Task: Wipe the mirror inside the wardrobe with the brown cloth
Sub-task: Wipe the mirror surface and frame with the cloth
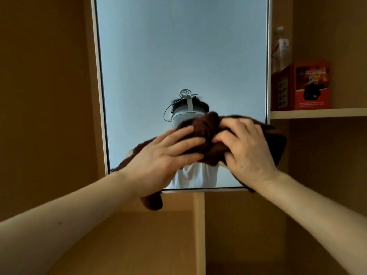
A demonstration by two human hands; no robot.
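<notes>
A tall mirror (182, 56) in a pale frame fills the middle of the wardrobe's back. A bunched dark brown cloth (204, 133) lies against the mirror's lower part. My left hand (164, 155) presses flat on the cloth's left side, fingers spread. My right hand (246, 149) grips the cloth's right side with bent fingers. One end of the cloth hangs below the mirror's bottom edge, under my left wrist. The mirror reflects a person with a headset and a white top, partly hidden by the cloth.
To the right, a wooden shelf (317, 113) carries a red box (301, 86) and a clear plastic bottle (281, 48) behind it. A vertical wooden divider (199, 231) runs down below the mirror. Wooden wardrobe walls close in on both sides.
</notes>
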